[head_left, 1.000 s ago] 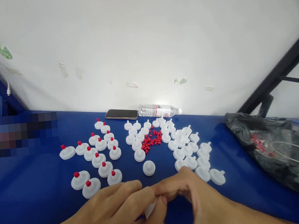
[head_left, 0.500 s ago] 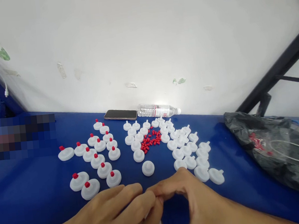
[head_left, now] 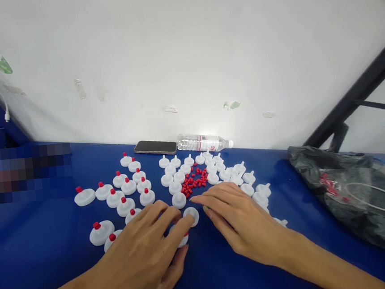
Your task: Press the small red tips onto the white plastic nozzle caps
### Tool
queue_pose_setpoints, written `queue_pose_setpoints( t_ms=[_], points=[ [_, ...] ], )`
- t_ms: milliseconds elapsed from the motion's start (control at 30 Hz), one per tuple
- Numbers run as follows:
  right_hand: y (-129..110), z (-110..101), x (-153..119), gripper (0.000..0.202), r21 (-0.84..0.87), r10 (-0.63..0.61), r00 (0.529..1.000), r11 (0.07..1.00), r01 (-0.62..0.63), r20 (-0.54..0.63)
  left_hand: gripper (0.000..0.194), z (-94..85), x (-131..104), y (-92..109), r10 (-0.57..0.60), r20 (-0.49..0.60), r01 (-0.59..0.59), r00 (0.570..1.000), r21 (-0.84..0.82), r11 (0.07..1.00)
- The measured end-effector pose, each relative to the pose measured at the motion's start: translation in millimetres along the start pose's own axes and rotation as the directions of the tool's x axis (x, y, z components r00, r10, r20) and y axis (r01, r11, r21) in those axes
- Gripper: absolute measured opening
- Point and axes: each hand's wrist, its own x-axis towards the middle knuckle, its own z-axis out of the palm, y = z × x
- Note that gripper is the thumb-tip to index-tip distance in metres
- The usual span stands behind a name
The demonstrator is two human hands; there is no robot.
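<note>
Possibly, the loose white disc [head_left: 192, 212] could be knocked or slid out of place, since it is overlapped by an extended finger of the left hand [head_left: 135, 255]. In that hand a red-capped disc [head_left: 183, 241] is pinched between thumb and fingers, low over the blue table [head_left: 224, 281]; because it is partly hidden, how firmly it is gripped cannot be told, and a tilt or slip might be caused by a weak hold. By the right hand [head_left: 250, 225], whose long fingers are pressed together with the thumb slightly apart, nothing is seen to be held; the small red caps [head_left: 199, 183] lie just beyond its fingertips and could be scattered by a brush. The white discs [head_left: 247, 189] beneath and beside that hand might likewise be nudged. Compared with the earlier frame, where the hands were brought together at the lower edge, they are now parted and moved forward. The capped disc, of which little but red was shown then, is more exposed, while several discs on the right have been covered.
</note>
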Motion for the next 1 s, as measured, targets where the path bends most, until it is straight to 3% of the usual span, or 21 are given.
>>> queue_pose_setpoints(
  t_ms=[167, 300, 433, 567, 833, 1000],
  points=[
    [-3.9, 1.1, -0.5, 0.045, 0.026, -0.056, 0.993, 0.998, 0.053, 0.102, 0.021, 4.8, -4.3, -4.5, -0.109, 0.126, 0.101, 0.986, 0.064, 0.993],
    [-2.8, 3.4, -0.1, 0.043, -0.082, -0.01, 0.995, 0.996, 0.019, 0.103, 0.021, 8.4, -7.3, -9.2, -0.18, 0.109, 0.165, 0.978, 0.138, 0.977],
    [0.3, 4.6, 1.5, 0.054, -0.212, -0.042, 0.979, 0.974, 0.086, 0.201, 0.02, 8.2, -5.2, -9.1, -0.125, -0.004, 0.124, 0.992, 0.161, 0.979],
    [1.3, 4.1, 2.3, 0.06, -0.256, -0.054, 0.963, 0.959, 0.124, 0.266, 0.029, 5.3, -1.3, -4.7, -0.02, -0.034, 0.024, 0.999, 0.141, 0.99],
    [1.1, 3.8, 2.1, 0.06, -0.269, -0.051, 0.962, 0.955, 0.126, 0.27, 0.039, 15.1, -6.0, -10.8, 0.01, 0.0, -0.01, 1.0, 0.139, 0.99],
    [0.5, 4.3, 2.8, 0.051, -0.224, -0.056, 0.978, 0.969, 0.103, 0.203, 0.02, 15.7, -3.9, -11.2, 0.024, 0.028, -0.028, 0.999, 0.129, 0.991]
  ],
)
